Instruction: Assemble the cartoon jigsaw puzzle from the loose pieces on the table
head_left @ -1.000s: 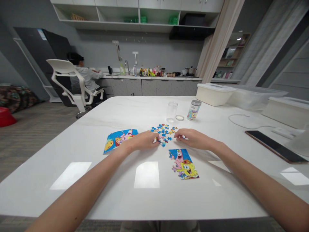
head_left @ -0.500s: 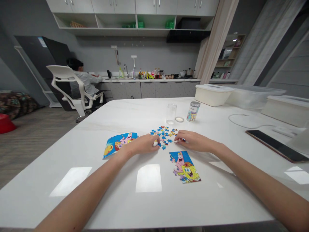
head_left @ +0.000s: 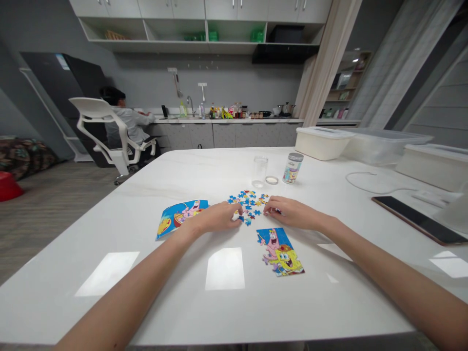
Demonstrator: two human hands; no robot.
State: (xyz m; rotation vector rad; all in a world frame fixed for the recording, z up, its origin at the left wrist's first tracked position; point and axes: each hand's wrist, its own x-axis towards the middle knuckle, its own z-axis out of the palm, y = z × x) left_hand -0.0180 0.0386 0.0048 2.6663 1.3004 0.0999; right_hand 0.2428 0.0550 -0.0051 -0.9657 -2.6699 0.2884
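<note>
A loose heap of jigsaw pieces (head_left: 247, 199), mostly blue with some yellow and pink, lies on the white table between my hands. My left hand (head_left: 223, 217) rests at the heap's left side, thumb and forefinger apart, fingertips by a blue piece. On the right, my right hand (head_left: 287, 212) has curled fingers, with a small dark-blue piece (head_left: 279, 211) partly showing among them; the fingers hide most of it. Nearer to me lies a joined puzzle section (head_left: 281, 253) with a pink and a yellow cartoon figure. A picture sheet (head_left: 179, 217) is partly behind my left forearm.
Behind the heap stand a clear jar (head_left: 260, 171), a ring-shaped lid (head_left: 271, 180) and a printed can (head_left: 293, 168). A phone (head_left: 417, 220), a white cable (head_left: 380, 187) and storage boxes (head_left: 323, 145) are on the right. A person (head_left: 126, 119) sits on a white chair at the back left.
My hands have barely moved; the fingers shift very slightly beside the heap. The joined section and the picture sheet lie as before.
</note>
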